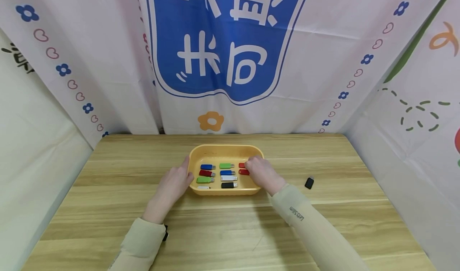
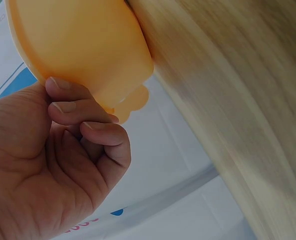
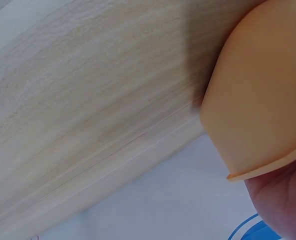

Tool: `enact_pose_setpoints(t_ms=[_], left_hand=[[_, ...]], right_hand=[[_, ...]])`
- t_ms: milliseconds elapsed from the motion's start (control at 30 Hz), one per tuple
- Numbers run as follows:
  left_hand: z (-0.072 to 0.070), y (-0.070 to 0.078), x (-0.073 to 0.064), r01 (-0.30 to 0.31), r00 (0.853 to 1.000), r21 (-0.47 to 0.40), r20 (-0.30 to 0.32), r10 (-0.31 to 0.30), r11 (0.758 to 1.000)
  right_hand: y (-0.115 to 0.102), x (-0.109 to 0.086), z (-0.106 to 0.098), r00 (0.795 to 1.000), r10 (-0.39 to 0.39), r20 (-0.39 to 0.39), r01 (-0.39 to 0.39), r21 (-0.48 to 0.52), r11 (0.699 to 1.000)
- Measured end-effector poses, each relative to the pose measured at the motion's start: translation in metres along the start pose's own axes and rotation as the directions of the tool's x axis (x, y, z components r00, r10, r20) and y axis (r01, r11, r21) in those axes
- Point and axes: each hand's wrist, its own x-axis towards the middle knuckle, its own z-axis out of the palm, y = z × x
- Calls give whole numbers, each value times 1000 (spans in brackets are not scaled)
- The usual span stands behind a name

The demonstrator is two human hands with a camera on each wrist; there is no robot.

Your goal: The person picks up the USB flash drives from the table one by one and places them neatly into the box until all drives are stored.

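Observation:
A yellow plastic tray (image 1: pixel 226 192) stands on the wooden table, with several USB flash drives lying in columns inside. Blue (image 1: pixel 207 167), green (image 1: pixel 205 180), white (image 1: pixel 229 178) and black (image 1: pixel 229 185) ones are among them. My left hand (image 1: pixel 175 182) grips the tray's left end; in the left wrist view its curled fingers (image 2: pixel 70 111) lie against the outer wall. Over the right end, my right hand (image 1: pixel 264 172) reaches inside beside two red USB flash drives (image 1: pixel 243 172). Its fingertips are mostly hidden, so I cannot tell whether they pinch one.
A black USB flash drive (image 1: pixel 309 182) lies on the table (image 1: pixel 341 223) to the right of the tray. Behind the table's far edge hangs a white printed curtain (image 1: pixel 179 119), and more printed cloth (image 1: pixel 406 151) flanks the sides.

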Motion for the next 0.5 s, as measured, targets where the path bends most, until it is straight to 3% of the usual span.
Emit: enact_pose_setpoints(t_ms=[333,500], left_hand=[[-1,0,0,20,1000,-3,23,-20,1000],[0,0,0,22,999,-6,24,-22,1000]], right_hand=[[2,0,-1,1000,6,1,-6,54,999],[4,-1,-1,998,-22,-56,24,51,998]])
